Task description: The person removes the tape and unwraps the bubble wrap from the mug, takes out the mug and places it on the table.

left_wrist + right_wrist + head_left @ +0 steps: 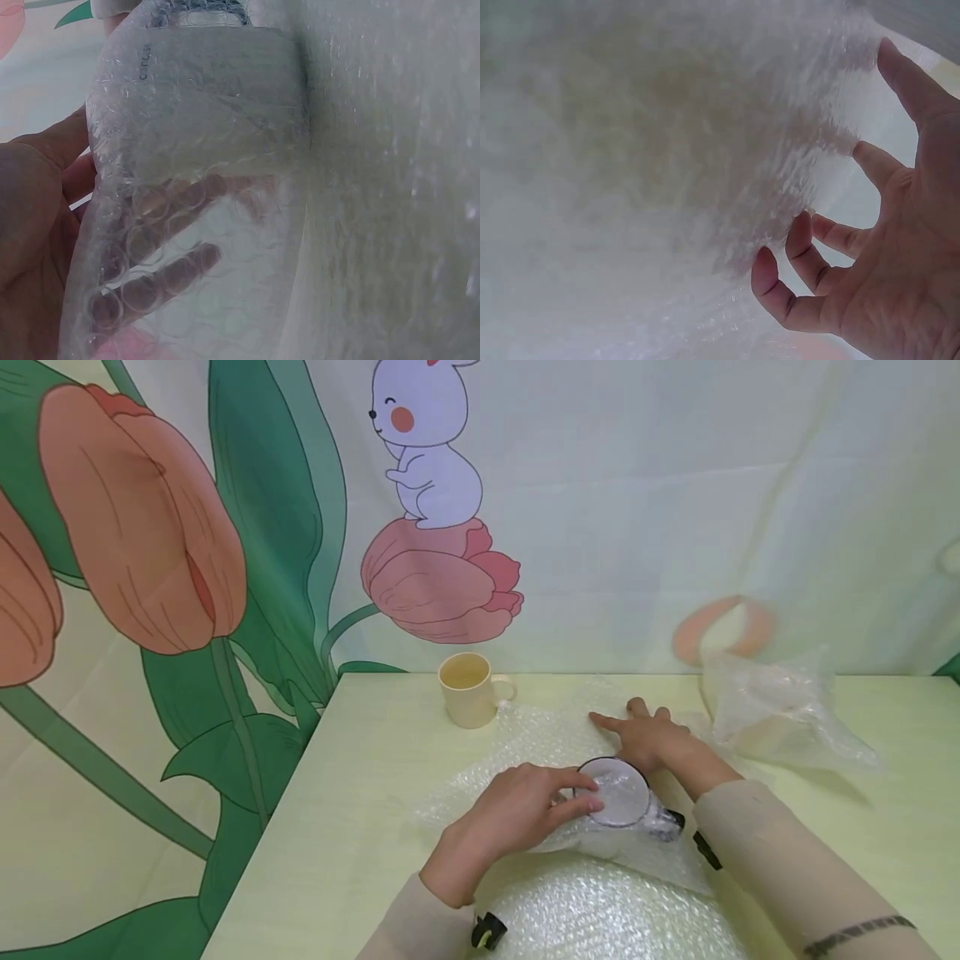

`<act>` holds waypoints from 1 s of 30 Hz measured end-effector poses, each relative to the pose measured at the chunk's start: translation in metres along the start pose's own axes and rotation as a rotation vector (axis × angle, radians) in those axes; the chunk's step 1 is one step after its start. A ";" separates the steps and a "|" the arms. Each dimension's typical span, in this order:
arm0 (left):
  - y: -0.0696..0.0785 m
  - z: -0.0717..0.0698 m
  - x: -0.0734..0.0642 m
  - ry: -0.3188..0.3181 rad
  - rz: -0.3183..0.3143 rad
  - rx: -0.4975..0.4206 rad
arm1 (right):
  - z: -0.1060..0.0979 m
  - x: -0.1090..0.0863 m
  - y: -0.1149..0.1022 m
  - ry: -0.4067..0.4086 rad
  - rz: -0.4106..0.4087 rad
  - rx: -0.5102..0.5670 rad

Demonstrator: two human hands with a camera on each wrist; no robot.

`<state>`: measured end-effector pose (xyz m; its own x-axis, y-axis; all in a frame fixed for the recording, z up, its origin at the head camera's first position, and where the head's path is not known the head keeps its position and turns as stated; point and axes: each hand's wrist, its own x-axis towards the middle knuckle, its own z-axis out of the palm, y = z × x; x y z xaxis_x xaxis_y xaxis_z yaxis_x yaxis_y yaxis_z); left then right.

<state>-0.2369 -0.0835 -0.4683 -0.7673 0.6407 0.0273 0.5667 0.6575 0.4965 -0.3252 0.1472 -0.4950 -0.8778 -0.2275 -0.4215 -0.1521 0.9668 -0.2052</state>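
A white mug (626,789) with a dark rim stands mid-table, bubble wrap (536,739) around its side and handle. Its lettered wall (217,97) shows through the plastic in the left wrist view. My left hand (517,806) holds the mug from the left, with thumb and finger at the rim. Behind the mug, my right hand (652,739) lies spread on the far part of the wrap. The right wrist view shows that hand's fingers (780,300) apart, with their tips at the plastic.
A yellow mug (467,693) stands at the table's back edge. At the back right lies a bubble-wrapped bundle (780,710). More bubble wrap (600,910) covers the near part of the table (322,810). A printed cloth (600,527) hangs behind.
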 end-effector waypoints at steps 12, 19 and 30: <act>0.000 0.003 0.001 0.009 -0.001 0.009 | -0.007 0.010 0.002 -0.038 0.001 -0.010; 0.000 0.002 0.001 0.011 0.010 -0.001 | -0.010 0.011 -0.002 -0.060 0.024 -0.020; 0.000 0.002 0.001 0.013 0.007 0.004 | -0.011 0.009 -0.003 -0.057 0.023 -0.015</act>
<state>-0.2370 -0.0824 -0.4702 -0.7675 0.6397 0.0420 0.5729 0.6549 0.4928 -0.3380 0.1437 -0.4885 -0.8538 -0.2111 -0.4758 -0.1394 0.9734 -0.1816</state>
